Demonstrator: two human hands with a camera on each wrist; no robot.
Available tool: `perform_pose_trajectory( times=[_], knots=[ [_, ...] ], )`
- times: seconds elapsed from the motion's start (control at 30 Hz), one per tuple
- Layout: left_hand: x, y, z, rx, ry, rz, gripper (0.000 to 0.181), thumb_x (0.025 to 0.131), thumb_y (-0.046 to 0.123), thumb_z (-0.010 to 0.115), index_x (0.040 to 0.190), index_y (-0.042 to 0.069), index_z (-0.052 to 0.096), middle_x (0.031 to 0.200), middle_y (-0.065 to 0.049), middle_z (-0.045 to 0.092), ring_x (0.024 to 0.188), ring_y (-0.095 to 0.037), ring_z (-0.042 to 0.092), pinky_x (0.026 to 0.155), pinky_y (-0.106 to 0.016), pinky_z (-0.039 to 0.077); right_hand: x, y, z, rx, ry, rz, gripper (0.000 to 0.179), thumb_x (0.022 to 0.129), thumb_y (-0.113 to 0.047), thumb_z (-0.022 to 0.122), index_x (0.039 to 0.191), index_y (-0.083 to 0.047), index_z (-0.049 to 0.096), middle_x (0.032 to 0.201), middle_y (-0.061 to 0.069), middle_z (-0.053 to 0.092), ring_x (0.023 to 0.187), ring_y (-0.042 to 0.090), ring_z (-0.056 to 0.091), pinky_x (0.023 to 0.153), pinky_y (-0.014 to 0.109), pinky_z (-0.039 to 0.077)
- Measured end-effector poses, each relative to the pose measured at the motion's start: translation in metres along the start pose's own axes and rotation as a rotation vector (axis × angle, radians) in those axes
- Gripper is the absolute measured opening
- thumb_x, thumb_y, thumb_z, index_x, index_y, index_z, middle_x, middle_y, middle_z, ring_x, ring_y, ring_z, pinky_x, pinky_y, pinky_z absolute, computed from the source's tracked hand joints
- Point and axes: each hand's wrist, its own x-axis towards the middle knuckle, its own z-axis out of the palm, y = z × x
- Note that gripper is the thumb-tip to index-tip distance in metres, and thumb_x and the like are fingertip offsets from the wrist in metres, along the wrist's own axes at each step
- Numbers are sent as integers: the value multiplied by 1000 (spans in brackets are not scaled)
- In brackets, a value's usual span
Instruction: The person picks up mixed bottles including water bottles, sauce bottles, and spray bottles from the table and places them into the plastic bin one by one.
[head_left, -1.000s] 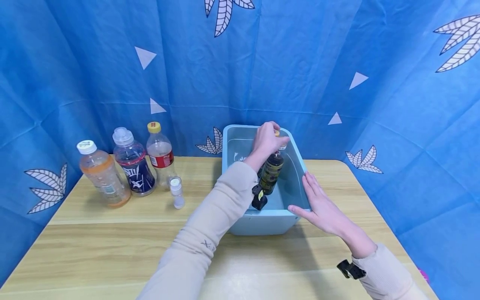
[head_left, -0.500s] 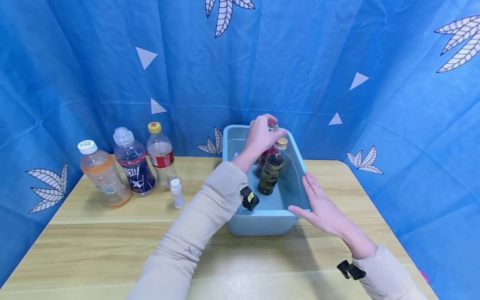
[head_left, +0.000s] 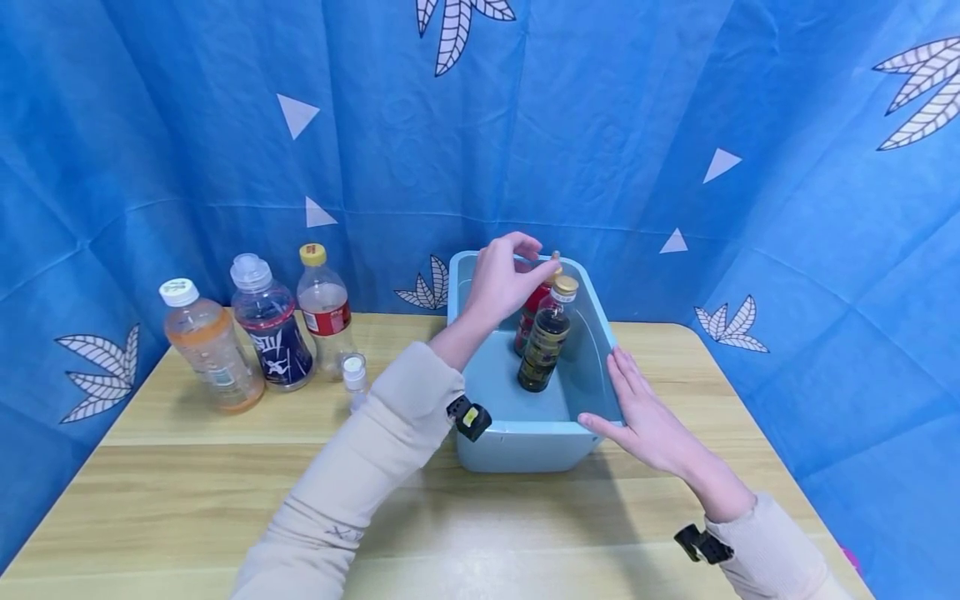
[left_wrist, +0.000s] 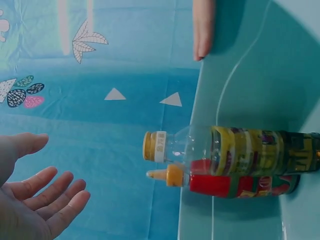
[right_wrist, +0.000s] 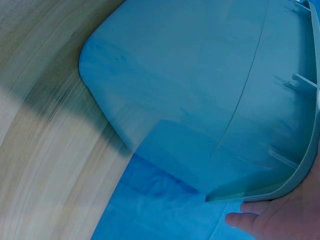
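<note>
Loading bin (head_left: 517,450), apparently — dark bottle (head_left: 544,346) stands inside.
Left hand (head_left: 498,279) empty, fingers loose; right hand (head_left: 648,421), straight-fingered, touches bin — next likely calls for reaching toward bottles (head_left: 276,350) on bench (head_left: 187,492).

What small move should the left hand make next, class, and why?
Probably swing the left hand toward the small bottle, nearest the bin of those outside: the hand is empty, clear of the dark bottle and the red bottle inside.
</note>
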Motion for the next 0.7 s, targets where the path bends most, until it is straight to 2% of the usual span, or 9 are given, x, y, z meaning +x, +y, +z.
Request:
perform_pose_trajectory(
  times=[0.3,0.5,0.7],
  knots=[
    [-17,-15,-13,-28,56,39,30,83,25,63,105,5,59,100,-5,60,88,-17,57,74,-24,48,1,0,0,2,8,-4,90,82,-52,52,141,-2,6,147,13,-2,133,32,1,99,56,18],
    [-29,-29,-19,-63,116,81,26,82,21,65,101,5,61,96,-6,61,86,-16,58,75,-26,48,1,0,1,4,8,-5,90,82,-52,52,141,-1,6,147,13,-2,133,31,0,99,56,18],
    [-41,-46,-28,-78,154,82,23,82,20,64,98,5,61,92,-6,61,84,-15,57,71,-26,49,0,-1,1,5,12,-8,90,83,-52,52,141,0,6,147,14,-1,133,31,0,99,56,17]
  ],
)
